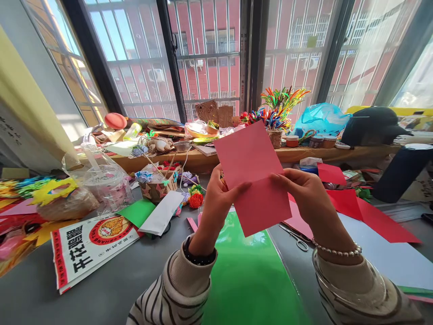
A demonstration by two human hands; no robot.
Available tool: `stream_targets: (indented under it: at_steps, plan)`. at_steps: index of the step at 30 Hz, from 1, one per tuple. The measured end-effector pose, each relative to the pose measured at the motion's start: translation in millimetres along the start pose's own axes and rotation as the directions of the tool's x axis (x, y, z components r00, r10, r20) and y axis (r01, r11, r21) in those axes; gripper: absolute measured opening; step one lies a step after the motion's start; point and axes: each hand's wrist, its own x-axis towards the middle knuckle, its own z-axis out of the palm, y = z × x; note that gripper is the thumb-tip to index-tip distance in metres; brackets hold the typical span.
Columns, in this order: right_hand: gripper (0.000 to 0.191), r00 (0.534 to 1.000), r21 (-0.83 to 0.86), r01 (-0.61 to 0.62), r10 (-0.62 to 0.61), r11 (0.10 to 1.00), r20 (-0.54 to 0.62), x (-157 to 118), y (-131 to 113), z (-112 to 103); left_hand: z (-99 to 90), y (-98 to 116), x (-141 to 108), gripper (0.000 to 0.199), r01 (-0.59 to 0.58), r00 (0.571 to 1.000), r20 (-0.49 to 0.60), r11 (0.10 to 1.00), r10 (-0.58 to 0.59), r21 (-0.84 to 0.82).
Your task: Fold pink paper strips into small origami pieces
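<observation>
A sheet of pink-red paper (pixel 250 158) is held up tilted in front of me, with a crease across its middle. My left hand (pixel 219 198) grips its left edge, thumb on the near face and fingers behind. On the opposite edge, my right hand (pixel 301 192) pinches the paper at the crease between thumb and fingers. Below both hands lies a glossy green sheet (pixel 253 275) on the grey table. Scissors (pixel 299 239) rest to the right, partly under a pink sheet.
At left are a printed paper bag (pixel 98 248), a folded white paper (pixel 161 213) and a plastic cup (pixel 106 180). Red paper (pixel 385 219) and a dark bottle (pixel 402 174) are at right. Pipe cleaners (pixel 284 106) and a black cap (pixel 372 126) crowd the windowsill.
</observation>
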Motion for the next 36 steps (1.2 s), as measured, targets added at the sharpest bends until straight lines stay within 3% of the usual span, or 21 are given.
stream_targets:
  at_steps: [4, 8, 10, 13, 15, 20, 25, 29, 36]
  plan:
    - [0.025, 0.999, 0.017, 0.046, -0.046, 0.999, -0.002, 1.9, 1.8, 1.7, 2.4, 2.0, -1.4, 0.076, -0.02, 0.999, -0.034, 0.999, 0.021, 0.027]
    - [0.058, 0.979, -0.027, 0.204, -0.205, 0.979, -0.01, 2.1, 0.3, 1.1, 1.4, 3.8, -2.8, 0.093, -0.094, 0.99, -0.099, 0.995, 0.098, 0.042]
    - [0.053, 0.968, -0.102, 0.248, -0.251, 0.963, -0.013, 1.3, 0.0, -0.6, -0.4, 4.3, -3.4, 0.079, -0.131, 0.987, -0.085, 0.986, 0.14, 0.104]
    - [0.035, 0.954, -0.221, 0.295, -0.3, 0.93, 0.011, 0.4, 0.4, -3.3, -3.3, 3.6, -4.5, 0.034, -0.136, 0.99, -0.006, 0.95, 0.144, 0.279]
    - [0.032, 0.933, -0.329, 0.35, -0.359, 0.877, 0.035, 0.7, 0.5, -4.3, -4.1, 2.7, -5.5, 0.019, -0.125, 0.992, 0.015, 0.925, 0.128, 0.359]
    - [0.027, 0.819, -0.647, 0.46, -0.573, 0.608, 0.044, 1.7, -1.1, -2.1, -1.3, 1.2, -8.4, 0.018, -0.144, 0.988, 0.006, 0.894, 0.156, 0.424]
    - [0.02, 0.727, -0.736, 0.53, -0.673, 0.421, 0.139, -1.3, -4.3, 2.3, 2.5, 0.3, -10.3, 0.018, -0.182, 0.982, 0.043, 0.879, 0.182, 0.44]
    - [0.017, 0.695, -0.71, 0.584, -0.694, 0.395, 0.186, -2.1, -4.2, 3.8, 3.0, 1.6, -11.1, 0.016, -0.223, 0.975, 0.082, 0.865, 0.208, 0.45]
    - [0.009, 0.688, -0.625, 0.637, -0.699, 0.451, 0.197, -1.3, -3.0, 4.2, 2.9, 5.7, -12.6, 0.025, -0.264, 0.963, 0.104, 0.806, 0.248, 0.53]
